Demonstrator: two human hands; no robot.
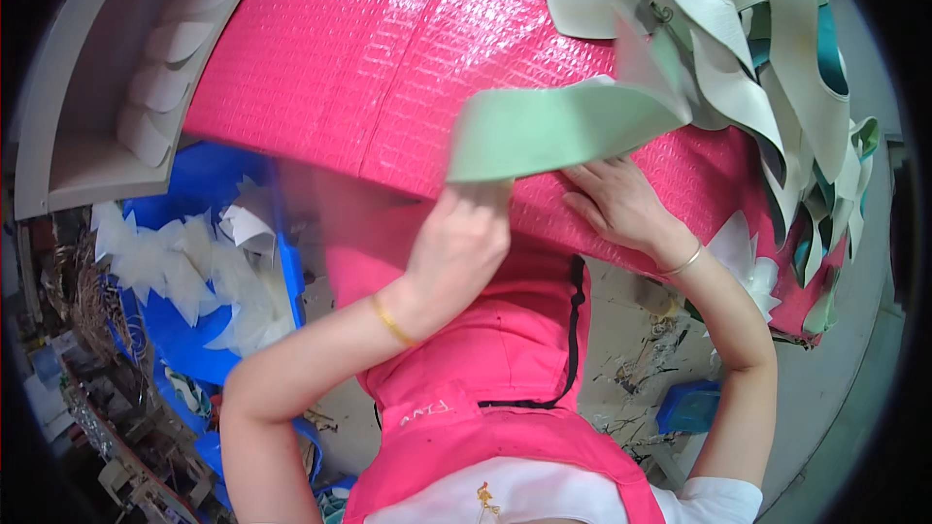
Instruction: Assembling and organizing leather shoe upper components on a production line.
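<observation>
A pale green, curved petal-shaped sheet stands partly raised over the pink-covered table, its edges slightly smeared by motion. My left hand pinches its lower left edge, with the fingers closed and mostly hidden behind the knuckles. Just under the sheet's right part, my right hand lies on the pink cover, fingers stretched out and thumb apart. The sheet partly hides those fingertips. Beyond the right hand, a whitish piece at the sheet's right end is blurred.
Off-white petal-shaped sheets with teal undersides heap along the right. Near them lies a white jagged piece. A grey shelf holding curved white pieces stands left. Below it, a blue bin contains translucent jagged pieces. A small blue container sits lower right.
</observation>
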